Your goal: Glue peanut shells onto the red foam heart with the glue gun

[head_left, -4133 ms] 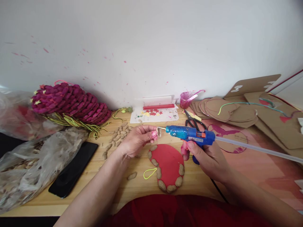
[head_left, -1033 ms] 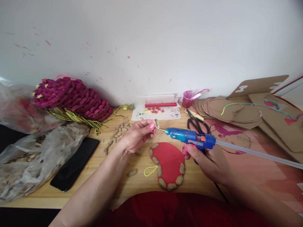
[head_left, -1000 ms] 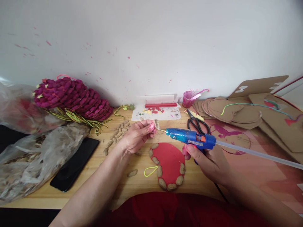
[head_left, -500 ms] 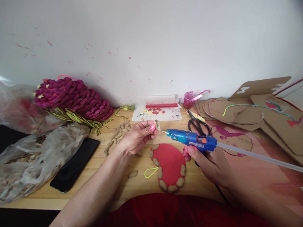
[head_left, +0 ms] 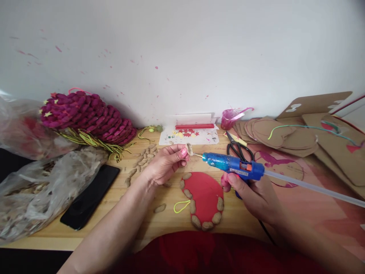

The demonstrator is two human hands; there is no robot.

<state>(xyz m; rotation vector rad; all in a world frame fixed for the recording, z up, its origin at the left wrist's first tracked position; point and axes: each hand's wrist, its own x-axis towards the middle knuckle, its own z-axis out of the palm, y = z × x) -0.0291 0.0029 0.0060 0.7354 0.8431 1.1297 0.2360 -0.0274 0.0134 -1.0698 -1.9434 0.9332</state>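
Between the thumb and fingers of my left hand (head_left: 171, 161) is a peanut shell (head_left: 189, 148), held up above the table. My right hand (head_left: 251, 192) is wrapped round the handle of a blue glue gun (head_left: 228, 163), its nozzle pointing left at the peanut shell. A clear glue stick (head_left: 308, 186) runs out of the gun's back end. Below both hands lies a red heart-shaped piece (head_left: 203, 196), with several peanut shells along part of its edge and a yellow string loop (head_left: 181, 207) at its left side.
Loose peanuts (head_left: 145, 158) and a phone (head_left: 90, 198) lie to the left, beside a plastic bag of shells (head_left: 51, 194) and stacked purple pieces (head_left: 88, 118). Behind are paper stars (head_left: 186, 133) and a pink cup (head_left: 229, 119). Scissors (head_left: 241, 148) and cardboard cutouts (head_left: 273, 135) lie right.
The glue gun has shifted slightly right, its nozzle drawing back a little from the peanut shell. My left hand stays nearly in place, still pinching the shell.
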